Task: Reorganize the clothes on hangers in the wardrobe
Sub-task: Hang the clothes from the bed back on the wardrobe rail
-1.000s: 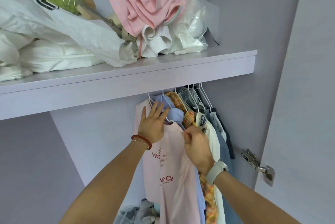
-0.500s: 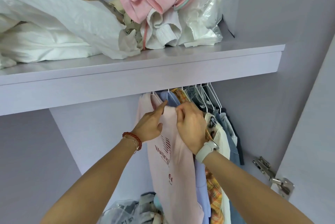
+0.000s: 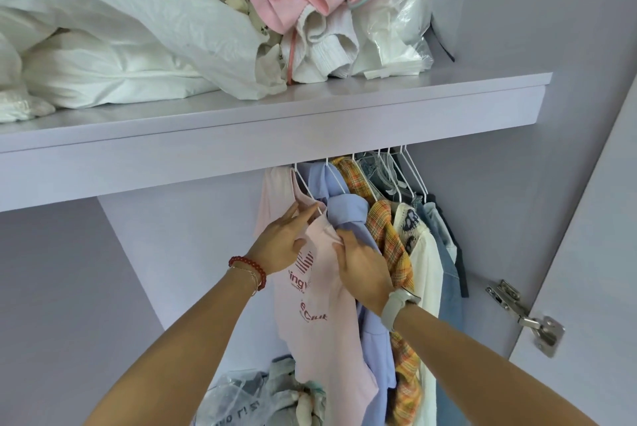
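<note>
Wardrobe shelf [image 3: 310, 122] is carrying piled bedding; below it the hanging clothes are bunching at the right end of the rail. Pink T-shirt [image 3: 320, 308] is hanging leftmost, just beside the blue shirt [image 3: 348, 215]. Step in hand, as judged: seating the pink shirt's shoulder on its white hanger [image 3: 306, 189]. Left hand [image 3: 281, 241] is resting nearly flat at the neckline; whether it is pinching cloth, cannot tell. Right hand [image 3: 362, 270] is gripping a fold of pink fabric. Next move is calling for smoothing, then spacing the hangers.
</note>
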A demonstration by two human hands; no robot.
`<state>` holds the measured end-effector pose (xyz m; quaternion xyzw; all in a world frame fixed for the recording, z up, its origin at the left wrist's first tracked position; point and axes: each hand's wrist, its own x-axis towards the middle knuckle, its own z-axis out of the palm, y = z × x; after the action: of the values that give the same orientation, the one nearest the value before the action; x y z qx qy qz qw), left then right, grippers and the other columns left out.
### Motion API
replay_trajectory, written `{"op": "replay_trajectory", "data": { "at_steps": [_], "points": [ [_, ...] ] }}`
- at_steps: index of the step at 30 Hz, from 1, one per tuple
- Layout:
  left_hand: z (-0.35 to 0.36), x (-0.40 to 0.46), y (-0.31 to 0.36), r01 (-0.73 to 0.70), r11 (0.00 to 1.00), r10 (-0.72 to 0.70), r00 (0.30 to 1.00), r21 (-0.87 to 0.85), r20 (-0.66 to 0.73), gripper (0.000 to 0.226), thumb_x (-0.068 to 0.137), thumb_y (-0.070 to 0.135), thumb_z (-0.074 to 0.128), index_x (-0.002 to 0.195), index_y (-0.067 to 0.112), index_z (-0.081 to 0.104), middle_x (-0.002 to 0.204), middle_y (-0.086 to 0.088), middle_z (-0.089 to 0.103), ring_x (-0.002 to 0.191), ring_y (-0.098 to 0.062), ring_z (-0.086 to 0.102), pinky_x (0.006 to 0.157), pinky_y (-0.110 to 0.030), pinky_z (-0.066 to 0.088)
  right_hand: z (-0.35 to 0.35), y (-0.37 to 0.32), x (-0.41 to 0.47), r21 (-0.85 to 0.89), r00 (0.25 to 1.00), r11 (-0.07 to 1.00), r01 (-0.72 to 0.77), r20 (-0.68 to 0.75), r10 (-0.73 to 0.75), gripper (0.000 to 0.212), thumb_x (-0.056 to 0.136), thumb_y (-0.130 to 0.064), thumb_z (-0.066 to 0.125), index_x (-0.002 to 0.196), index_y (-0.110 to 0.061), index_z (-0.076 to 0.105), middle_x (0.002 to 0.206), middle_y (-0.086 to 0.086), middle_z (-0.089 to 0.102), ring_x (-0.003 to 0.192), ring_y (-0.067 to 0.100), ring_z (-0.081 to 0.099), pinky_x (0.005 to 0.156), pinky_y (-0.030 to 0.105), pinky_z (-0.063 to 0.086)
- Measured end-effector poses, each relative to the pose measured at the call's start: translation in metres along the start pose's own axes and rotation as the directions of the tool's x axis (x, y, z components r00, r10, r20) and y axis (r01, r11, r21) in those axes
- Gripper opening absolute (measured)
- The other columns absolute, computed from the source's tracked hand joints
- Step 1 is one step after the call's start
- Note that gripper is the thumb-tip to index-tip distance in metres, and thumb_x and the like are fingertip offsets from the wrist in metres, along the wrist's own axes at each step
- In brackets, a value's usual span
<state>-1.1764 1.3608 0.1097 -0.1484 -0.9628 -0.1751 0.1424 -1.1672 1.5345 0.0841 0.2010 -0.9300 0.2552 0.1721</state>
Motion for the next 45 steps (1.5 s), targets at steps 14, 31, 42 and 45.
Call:
{"op": "replay_trajectory", "data": {
  "at_steps": [14,31,42,45],
  "points": [
    [0.012,-0.004,0.013,0.001,1.0,-0.005,0.961,-0.016,-0.276,0.025,0.091,0.019,0.056,0.079,-0.001,0.063,0.086,-0.018,0.059,0.087,-0.034,0.053,0.078,-0.04,0.043,-0.043,0.001,-0.018,0.056,0.984,0.993,0.108,-0.15,-0.098,0.035,0.096,-0.027,0.039,0.128,-0.012,0.041,0.102,0.014,0.063,0.08,0.036,0.061,0.061,0.037,0.044],
    [0.016,0.006,0.043,-0.1,0.994,0.108,0.975,0.051,-0.194,0.036,0.093,0.017,0.045,0.128,0.01,0.053,0.151,-0.005,0.027,0.141,-0.024,0.017,0.108,-0.041,0.03,-0.045,0.017,-0.037,0.238,0.994,0.97,0.055,-0.101,-0.031,0.038,0.092,-0.009,0.043,0.129,-0.013,0.048,0.115,0.007,0.062,0.094,0.024,0.058,0.079,0.034,0.047],
    [0.01,-0.035,0.052,-0.018,0.997,0.001,0.973,-0.07,-0.23,0.039,0.095,0.013,0.044,0.134,0.008,0.045,0.146,-0.01,0.035,0.136,-0.025,0.032,0.111,-0.036,0.028,-0.04,0.024,-0.085,-0.213,0.967,0.943,0.254,0.072,-0.244,0.045,0.094,-0.022,0.038,0.139,-0.015,0.037,0.148,0.003,0.033,0.137,0.02,0.026,0.111,0.034,0.022],
    [0.028,-0.072,0.079,-0.025,0.999,0.031,0.954,0.024,-0.297,0.04,0.092,0.014,0.045,0.132,0.008,0.048,0.142,-0.013,0.041,0.134,-0.028,0.035,0.106,-0.049,0.031,-0.045,0.027,-0.117,-0.138,0.986,0.978,0.16,-0.034,-0.166,0.04,0.09,-0.012,0.047,0.129,-0.005,0.05,0.136,0.014,0.048,0.129,0.032,0.04,0.108,0.042,0.03]
  ]
}}
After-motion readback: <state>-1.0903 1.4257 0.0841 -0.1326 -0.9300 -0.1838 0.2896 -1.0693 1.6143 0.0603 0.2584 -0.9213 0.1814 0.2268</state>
